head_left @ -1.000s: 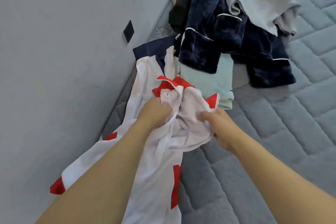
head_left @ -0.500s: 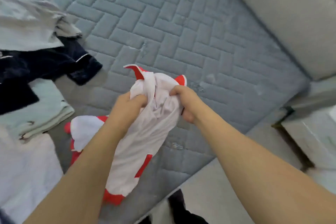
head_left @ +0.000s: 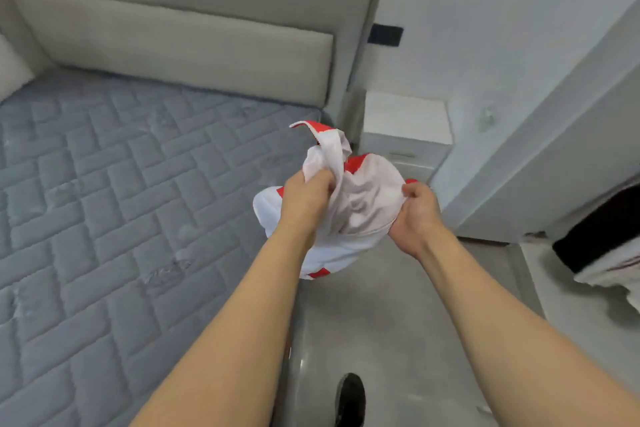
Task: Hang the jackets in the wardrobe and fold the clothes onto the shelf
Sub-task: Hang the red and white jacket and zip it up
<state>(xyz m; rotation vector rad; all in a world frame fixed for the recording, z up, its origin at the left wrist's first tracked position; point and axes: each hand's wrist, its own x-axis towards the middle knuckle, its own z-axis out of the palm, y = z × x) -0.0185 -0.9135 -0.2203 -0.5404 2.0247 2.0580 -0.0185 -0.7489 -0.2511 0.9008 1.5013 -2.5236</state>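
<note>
I am holding a white and red garment up in the air with both of my hands, and it is bunched up between them. My left hand is gripping a fold of the white cloth, with the fingers curled tight around it. My right hand is pinching the other edge of the cloth between the thumb and the fingers. My two hands are sitting close together, with only the bundle of cloth between them. A strip with a red edge is sticking up above my left hand, and more of the garment is hanging down below my hands, with red patches showing near the bottom. The garment is floating over the gray floor, just past the edge of the bed. I am not seeing any words or labels on the cloth that I can read. The gray quilted mattress is lying bare on my left side, and the padded beige headboard is standing behind it. A small white nightstand is sitting beside the headboard, near the wall. A dark plate is sitting on the wall above it. On the far right, a black and white piece of clothing is hanging, but it is blurry and I cannot tell what kind it is. Something dark is showing on the floor near the bottom, and I cannot tell what that is either.
</note>
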